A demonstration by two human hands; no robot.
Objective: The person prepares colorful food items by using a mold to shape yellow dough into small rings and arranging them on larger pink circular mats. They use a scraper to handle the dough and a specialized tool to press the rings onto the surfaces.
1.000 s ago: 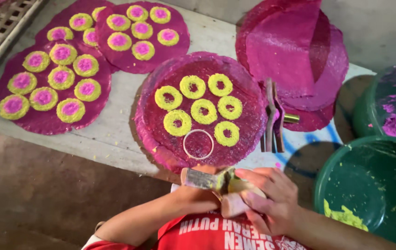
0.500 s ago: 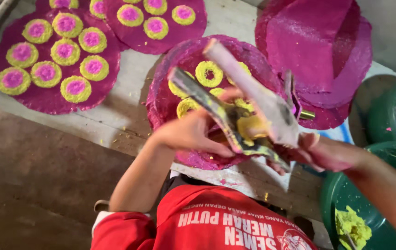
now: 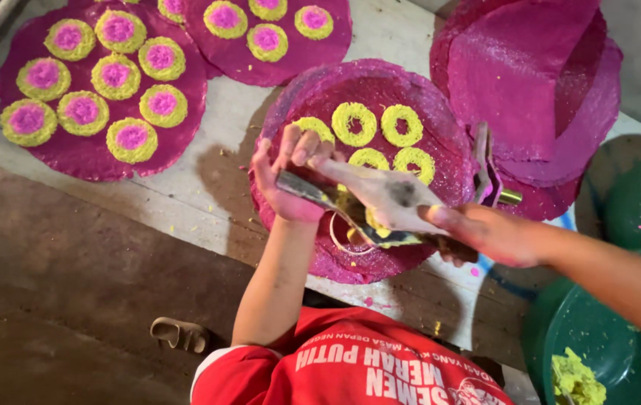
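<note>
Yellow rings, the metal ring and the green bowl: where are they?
Yellow rings (image 3: 354,124): head view, on the band of one ring.
Metal ring (image 3: 338,241): head view, on its left rim.
Green bowl (image 3: 620,330): head view, on its bare inner wall.

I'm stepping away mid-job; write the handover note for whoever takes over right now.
Left hand: open, fingers cupped against the tip of the press tool.
Right hand: gripping the tool's handle end above the front magenta disc.
Done: that disc carries five yellow rings, centres unfilled, plus a bare ring mould. Two discs at the back-left hold rings with pink centres.
Left: blank magenta sheets stacked right; yellow paste in the green basin.
</note>
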